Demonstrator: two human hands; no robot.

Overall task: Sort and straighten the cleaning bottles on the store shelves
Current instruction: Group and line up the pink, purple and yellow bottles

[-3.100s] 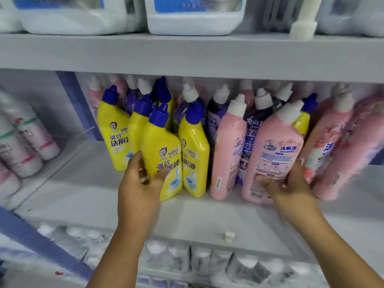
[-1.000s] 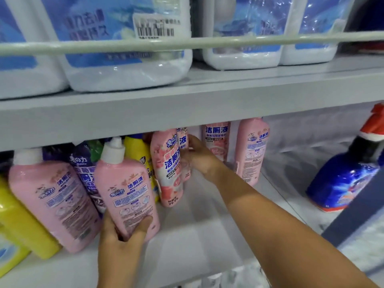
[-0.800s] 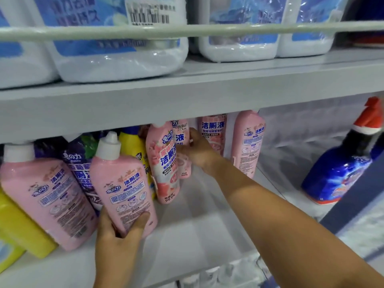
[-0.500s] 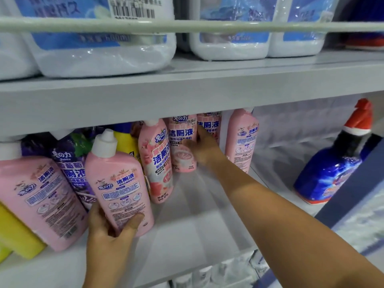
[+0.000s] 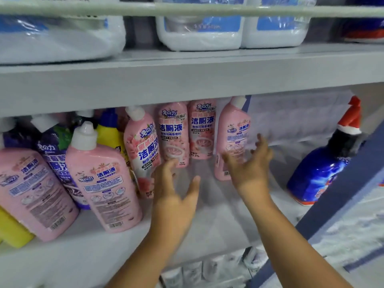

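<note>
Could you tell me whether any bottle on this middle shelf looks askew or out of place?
Yes. The front pink plastic bottle with a white cap tilts left, its label showing small print and a barcode. A yellow bottle with a blue cap sits among pink and purple ones. Both hands are open, holding nothing.

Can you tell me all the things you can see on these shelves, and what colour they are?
pink bottles: six, pink, middle shelf
purple bottles: at least one, behind the pink ones
yellow bottles: two in view, one behind, one far left
spray bottle: one, blue with red top, right
jugs: several, white with blue labels, upper shelf
middle shelf: grey
left hand: open, holding nothing
right hand: open, by the rightmost pink bottle
</note>
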